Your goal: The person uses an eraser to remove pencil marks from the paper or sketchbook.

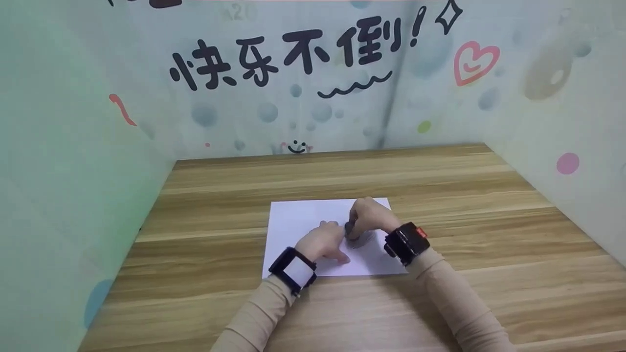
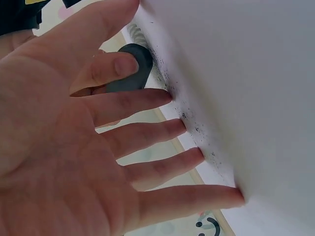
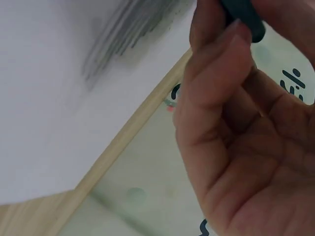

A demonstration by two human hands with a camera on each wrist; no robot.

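the eraser [image 1: 351, 231], a dark rounded lump, sits on the sheet of paper [image 1: 298, 220] at the edge of a grey pencil smudge [image 1: 364, 240], near the sheet's right half. it lies directly under the right hand [image 1: 369, 215], whose fingers [image 3: 216, 64] curl round it and pinch it from above; its long axis looks tilted up off the page, though the grip hides most of it. the left hand [image 1: 325, 242] is just beside it, to the left, fingers [image 2: 147, 101] straight and spread, tips pressing the paper flat and holding nothing. the right hand is the nearer one. counted: one eraser, one sheet, one smudge, two hands, one wooden table [image 1: 489, 274] beneath.
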